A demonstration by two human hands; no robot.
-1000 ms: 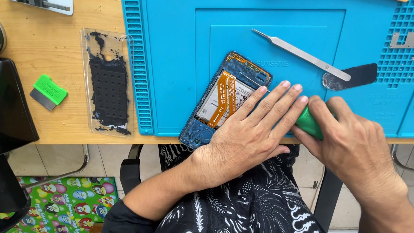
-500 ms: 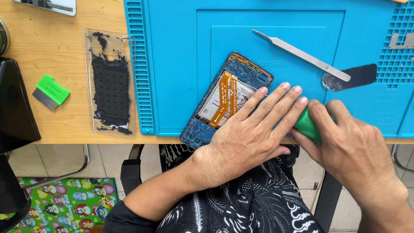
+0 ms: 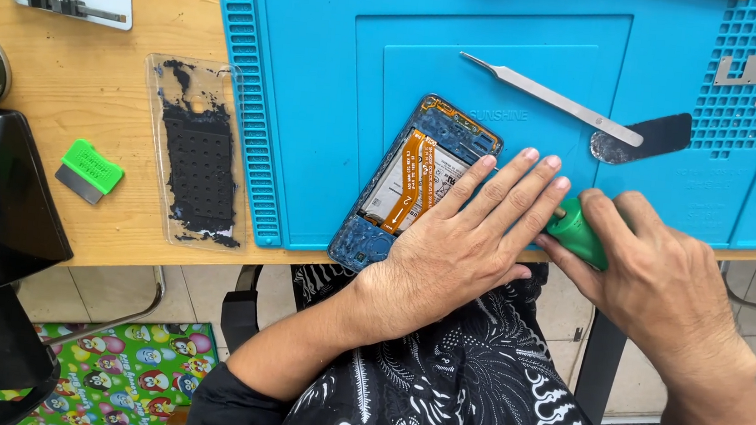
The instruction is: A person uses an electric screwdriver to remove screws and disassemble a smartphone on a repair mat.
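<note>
The opened phone (image 3: 412, 184) was pinned flat on the blue mat (image 3: 315, 98) by the spread left hand (image 3: 461, 247), so the green tool (image 3: 579, 232), clamped in the right hand (image 3: 654, 282), could be worked against its right edge.

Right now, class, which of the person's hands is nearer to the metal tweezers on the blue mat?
Left. The left hand lies flat on the opened phone, fingertips just below the tweezers; the right hand sits lower right, gripping a green tool.
</note>
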